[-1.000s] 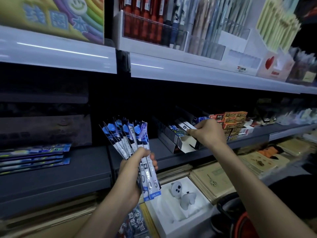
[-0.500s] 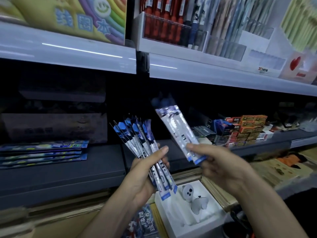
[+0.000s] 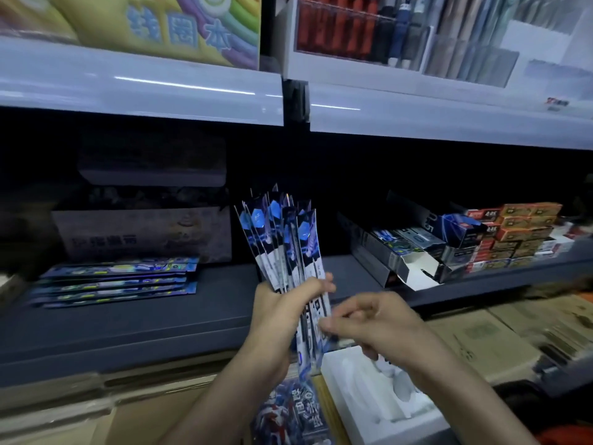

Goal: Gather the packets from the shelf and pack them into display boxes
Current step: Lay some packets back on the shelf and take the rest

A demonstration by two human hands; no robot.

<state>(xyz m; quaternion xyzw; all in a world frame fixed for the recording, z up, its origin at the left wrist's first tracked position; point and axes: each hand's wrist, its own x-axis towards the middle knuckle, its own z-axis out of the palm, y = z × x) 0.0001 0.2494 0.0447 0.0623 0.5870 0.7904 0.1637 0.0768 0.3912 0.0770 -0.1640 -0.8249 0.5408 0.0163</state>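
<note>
Blue packets gripped by left fingers — right fingers blurred, grip unclear — display box behind on shelf.

Dark shelf, middle tier. Left side: flat packets stacked lying down, with a cardboard box right behind them at the back. Right side: display boxes lying tilted, leaning on each other, one with a white end flap open near the front edge. Just right of those: small boxes, red and orange, stacked several high. White shelf above carries a clear pen rack.
</note>
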